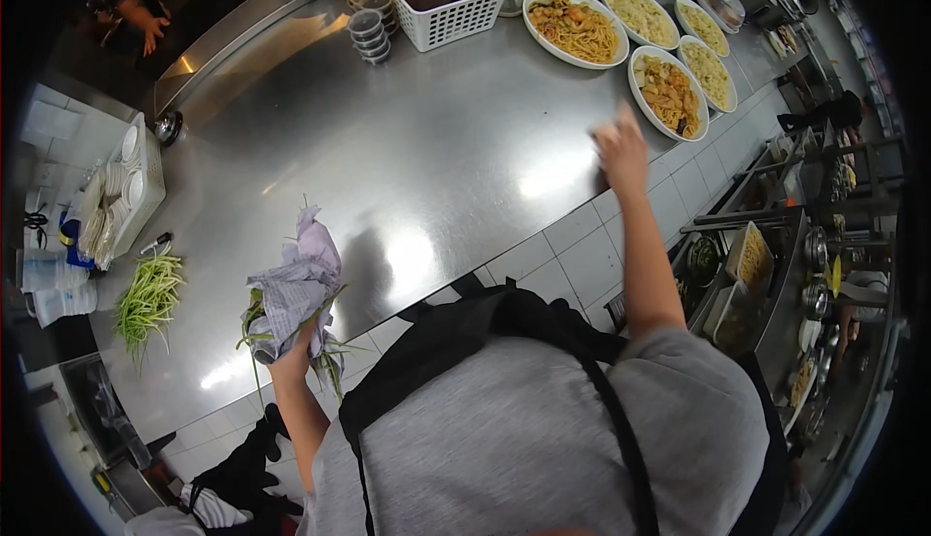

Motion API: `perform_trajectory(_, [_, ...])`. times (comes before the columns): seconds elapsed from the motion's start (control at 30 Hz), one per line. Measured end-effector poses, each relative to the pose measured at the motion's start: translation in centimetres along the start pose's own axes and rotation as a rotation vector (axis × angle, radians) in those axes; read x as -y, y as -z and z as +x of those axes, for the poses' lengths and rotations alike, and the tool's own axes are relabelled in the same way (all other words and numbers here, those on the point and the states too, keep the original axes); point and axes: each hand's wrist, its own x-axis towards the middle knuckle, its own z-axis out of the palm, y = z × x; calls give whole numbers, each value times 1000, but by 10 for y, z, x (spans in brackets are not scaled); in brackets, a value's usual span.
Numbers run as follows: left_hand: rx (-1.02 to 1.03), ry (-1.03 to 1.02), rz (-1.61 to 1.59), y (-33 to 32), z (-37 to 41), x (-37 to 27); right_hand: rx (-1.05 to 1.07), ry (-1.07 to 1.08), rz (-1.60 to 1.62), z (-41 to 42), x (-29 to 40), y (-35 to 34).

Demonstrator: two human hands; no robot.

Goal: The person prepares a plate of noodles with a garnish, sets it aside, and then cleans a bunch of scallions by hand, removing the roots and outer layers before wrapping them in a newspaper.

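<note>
My left hand [297, 355] grips a bundle of crumpled printed paper [291, 292] with green vegetable trimmings [251, 310] poking out of it, above the front edge of the steel counter [465, 143]. Paper hides most of the fingers. My right hand [623, 149] is blurred, over the counter's front edge near an oval white dish of noodles [668, 92]. One finger stretches toward the dishes, and no object shows in this hand. To the left on the counter lies a loose pile of cut green stalks [149, 296].
A white basket [454, 19] of sauce bottles stands at the back beside stacked sauce cups [369, 35]. More dishes hold noodles [574, 30] and fried rice [640, 16]. At left sits a basket of lids [138, 194]. Another person [233, 478] is at lower left; shelves [771, 274] stand right.
</note>
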Motion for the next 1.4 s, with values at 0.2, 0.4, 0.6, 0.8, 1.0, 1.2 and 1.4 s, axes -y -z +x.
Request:
perform_trajectory(0.2, [-32,-169,-34,-17,26,-5,255,-752,631,-63,-60,87])
perform_trajectory(0.4, [-38,-134,-53,-8,22,-6,143,-55,409,-5,2,-10])
perform_trajectory(0.6, [-440,-235,91,28,-27,-30,354,408,757,50,171,-14])
perform_trajectory(0.8, [-811,-85,56,52,-121,-27,528,972,1136,5,352,23])
perform_trajectory(1.0, [-1039,44,118,67,-205,-9,1000,1493,1673,-72,430,93])
perform_trajectory(1.2, [-1292,201,147,103,-283,42,801,590,1637,-4,489,76])
perform_trajectory(1.4, [-1914,48,-152,172,-386,187,186,939,1200,-12,568,26])
